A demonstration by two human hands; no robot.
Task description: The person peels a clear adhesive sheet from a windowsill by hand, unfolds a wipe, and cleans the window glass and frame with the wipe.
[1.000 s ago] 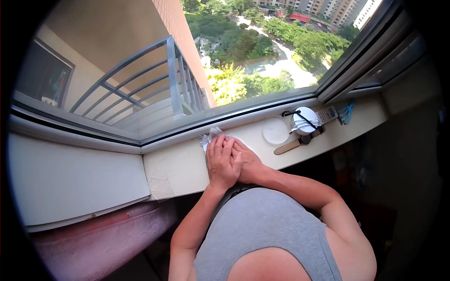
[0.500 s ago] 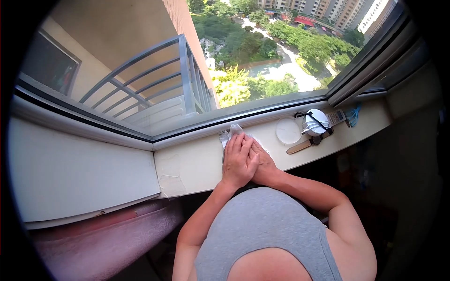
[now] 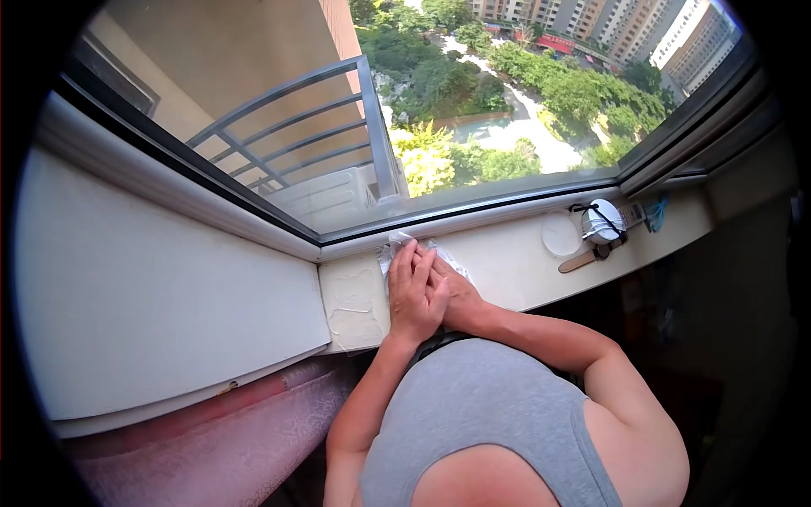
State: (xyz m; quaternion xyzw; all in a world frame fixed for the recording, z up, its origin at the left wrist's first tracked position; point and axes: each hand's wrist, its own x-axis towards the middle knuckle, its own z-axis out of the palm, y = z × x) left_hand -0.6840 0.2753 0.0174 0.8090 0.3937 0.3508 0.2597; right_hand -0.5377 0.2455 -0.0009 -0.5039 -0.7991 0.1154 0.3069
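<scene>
A crumpled white sheet (image 3: 453,262) lies under my hands on the pale windowsill (image 3: 505,270), close to the window frame. Whether it is thin cloth, tissue or plastic I cannot tell. My right hand (image 3: 459,297) presses down on it, its fingers partly covered. Across the right hand lies my left hand (image 3: 414,300), fingers stretched forward and the tips near the sheet's far edge. Thin, wet-looking streaks (image 3: 353,313) mark the sill just left of my hands.
Right along the sill are a clear round lid (image 3: 561,234), a white round object with a black cord (image 3: 602,221), a wristwatch (image 3: 579,261), a remote control (image 3: 632,215) and a blue string bundle (image 3: 655,215). A white panel (image 3: 177,296) adjoins the sill's left end. Pink fabric (image 3: 228,431) hangs below.
Both hands and the white sheet have slid left along the sill, closer to the window corner. The camera view has shifted, so the window and sill items appear further right.
</scene>
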